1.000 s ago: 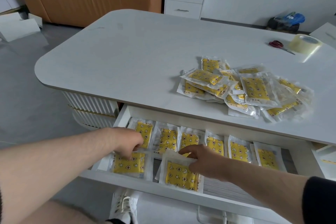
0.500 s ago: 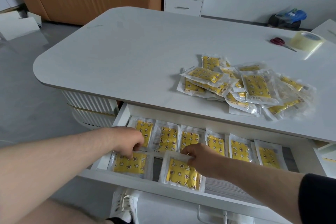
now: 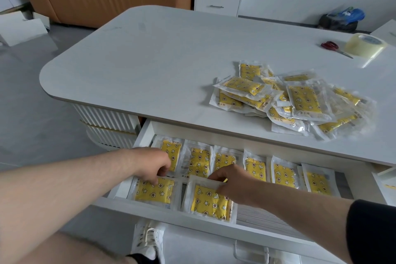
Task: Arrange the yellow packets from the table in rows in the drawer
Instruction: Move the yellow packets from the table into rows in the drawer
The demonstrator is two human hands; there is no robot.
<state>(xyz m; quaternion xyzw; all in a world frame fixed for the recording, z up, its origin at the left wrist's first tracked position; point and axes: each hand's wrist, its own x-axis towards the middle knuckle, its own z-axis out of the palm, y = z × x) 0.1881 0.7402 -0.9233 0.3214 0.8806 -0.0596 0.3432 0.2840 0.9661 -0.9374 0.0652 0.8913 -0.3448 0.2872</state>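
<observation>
The open white drawer (image 3: 171, 217) holds a back row of several yellow packets (image 3: 255, 167) lying side by side. Two more packets lie in a front row. My left hand (image 3: 153, 166) has its curled fingertips on the top edge of the front-left packet (image 3: 156, 194). My right hand (image 3: 234, 182) pinches the top edge of the second front packet (image 3: 209, 202), which lies slightly tilted. A loose pile of yellow packets (image 3: 295, 100) sits on the white table (image 3: 160, 60) above the drawer.
Red scissors (image 3: 330, 46) and a roll of clear tape (image 3: 364, 46) lie at the table's far right. White sheets (image 3: 270, 219) fill the drawer's front right. My white shoe (image 3: 147, 240) shows below, beside a lower drawer handle (image 3: 250, 253).
My left fingertips have slid from the back row down onto the front-left packet. My right hand stays on the second front packet, which has shifted only slightly.
</observation>
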